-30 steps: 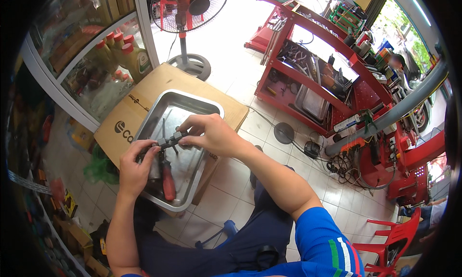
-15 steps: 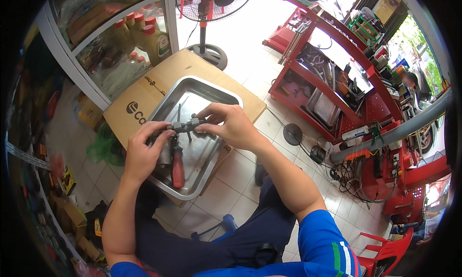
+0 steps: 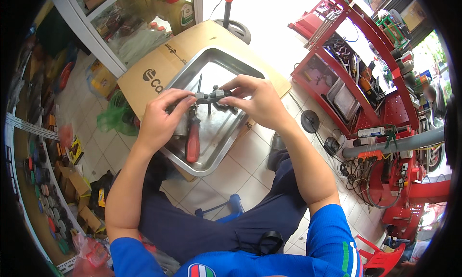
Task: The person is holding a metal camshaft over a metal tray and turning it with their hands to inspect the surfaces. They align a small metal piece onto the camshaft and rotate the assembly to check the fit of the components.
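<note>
Both of my hands hold a dark metal tool [image 3: 210, 98] with hex blocks and a thin crossbar, level above a steel tray [image 3: 211, 169]. My left hand [image 3: 163, 114] pinches its left end between thumb and fingers. At the right end, my right hand [image 3: 257, 100] is closed on it, fingers above and thumb below. Below the tool, a red-handled screwdriver [image 3: 193, 144] lies in the tray. Beside it is a grey metal cylinder [image 3: 181, 129], partly covered by my left hand. Small dark parts near my right hand are too hidden to name.
The tray rests on a cardboard box [image 3: 139, 92]. A glass cabinet [image 3: 86, 17] with bottles stands at the far left, a fan [image 3: 236, 29] behind the box. To the right is a red tool cart [image 3: 370, 101]; cables [image 3: 358, 173] lie near it. A blue stool [image 3: 233, 207] shows between my legs.
The view has shifted, so the box, tray and hands appear higher and further right. Both hands keep their hold on the metal tool, which looks nearly level now.
</note>
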A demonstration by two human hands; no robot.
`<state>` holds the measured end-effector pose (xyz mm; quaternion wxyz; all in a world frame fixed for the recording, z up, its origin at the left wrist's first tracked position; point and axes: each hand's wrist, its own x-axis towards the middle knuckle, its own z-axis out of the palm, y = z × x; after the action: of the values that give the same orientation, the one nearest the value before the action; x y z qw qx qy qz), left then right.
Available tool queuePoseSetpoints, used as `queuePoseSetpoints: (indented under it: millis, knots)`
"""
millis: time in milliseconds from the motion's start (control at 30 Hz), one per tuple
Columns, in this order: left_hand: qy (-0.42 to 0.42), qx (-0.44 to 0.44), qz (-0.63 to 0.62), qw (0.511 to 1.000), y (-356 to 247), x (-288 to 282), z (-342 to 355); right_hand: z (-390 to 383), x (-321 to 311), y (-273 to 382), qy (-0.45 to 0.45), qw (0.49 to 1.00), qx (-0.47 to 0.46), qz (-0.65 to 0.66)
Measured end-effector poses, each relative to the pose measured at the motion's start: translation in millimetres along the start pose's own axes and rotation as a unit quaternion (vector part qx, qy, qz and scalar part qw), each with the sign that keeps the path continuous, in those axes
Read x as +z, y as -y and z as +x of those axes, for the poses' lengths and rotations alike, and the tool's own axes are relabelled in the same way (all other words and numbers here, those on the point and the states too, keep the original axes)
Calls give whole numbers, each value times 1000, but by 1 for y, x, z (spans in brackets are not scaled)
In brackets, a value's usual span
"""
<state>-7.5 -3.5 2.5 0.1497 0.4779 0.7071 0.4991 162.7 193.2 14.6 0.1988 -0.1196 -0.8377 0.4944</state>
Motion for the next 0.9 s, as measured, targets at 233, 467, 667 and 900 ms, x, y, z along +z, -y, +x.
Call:
queuePoseSetpoints:
  millis: [233,467,667,900]
  knots:
    - [-5,30,-15,999,-5,-2,0,1,-1,-4,7,1000,11,24]
    - [15,-14,4,1000,3,-5,0,-1,-1,-2,2,1000,15,23]
    - [14,-17,-25,999,-1,-2,1,0,-2,-9,-9,999,24,43]
    - [4,6,-36,999,-3,-4,1,0,-3,-7,-4,998,38,52]
